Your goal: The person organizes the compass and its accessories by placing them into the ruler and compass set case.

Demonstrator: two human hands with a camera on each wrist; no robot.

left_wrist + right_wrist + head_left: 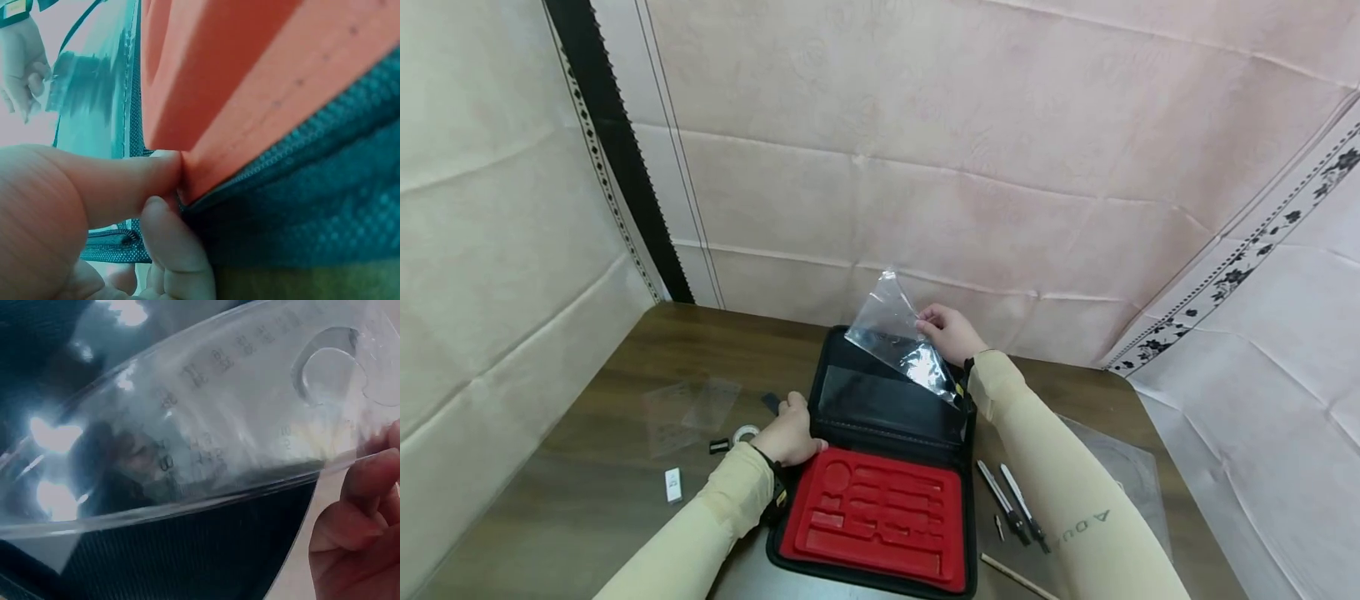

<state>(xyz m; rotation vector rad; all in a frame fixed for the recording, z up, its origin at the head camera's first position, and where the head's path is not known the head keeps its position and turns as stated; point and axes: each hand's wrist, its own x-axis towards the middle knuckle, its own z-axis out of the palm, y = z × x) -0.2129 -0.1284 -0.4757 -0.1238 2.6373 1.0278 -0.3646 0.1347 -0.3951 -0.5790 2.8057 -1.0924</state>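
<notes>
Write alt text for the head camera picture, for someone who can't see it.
A person's right hand pinches a clear plastic set square at the lid pocket of an open black case on a brown table. The left hand grips the case's left edge beside its empty red foam tray; compasses lie to the right.

Long beige sleeves (1060, 500) on both arms, black wristbands — yellow-tagged, grey lettering on right forearm
</notes>
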